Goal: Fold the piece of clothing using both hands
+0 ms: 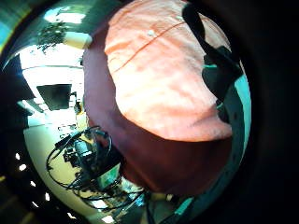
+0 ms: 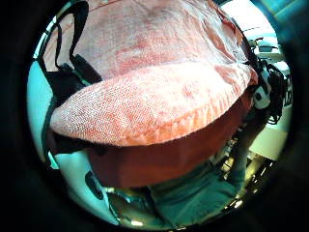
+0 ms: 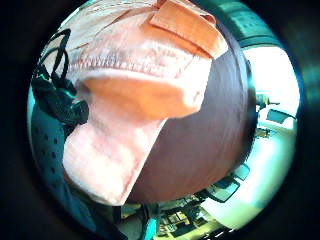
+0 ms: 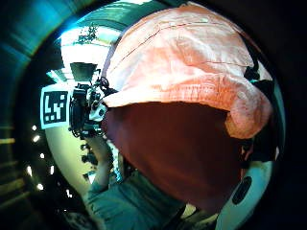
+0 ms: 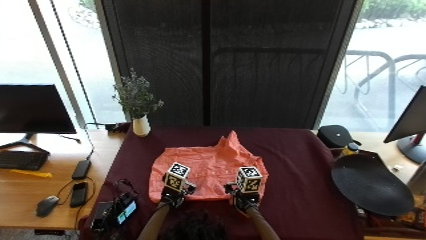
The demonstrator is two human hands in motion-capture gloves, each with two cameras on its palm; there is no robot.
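we had our left hand and right hand each pinching the near edge of the orange garment, which lay rumpled on the maroon counter, so folding looked barely begun.

Daylight pours in from the windows at ten and two o'clock in the outside view, washed out to near white, while the dark screen at twelve stays dim. The maroon tablecloth sits evenly lit, shadows soft. All four palm views bend hard at their black rims; the orange garment up close blurs, its underside in deep shadow.
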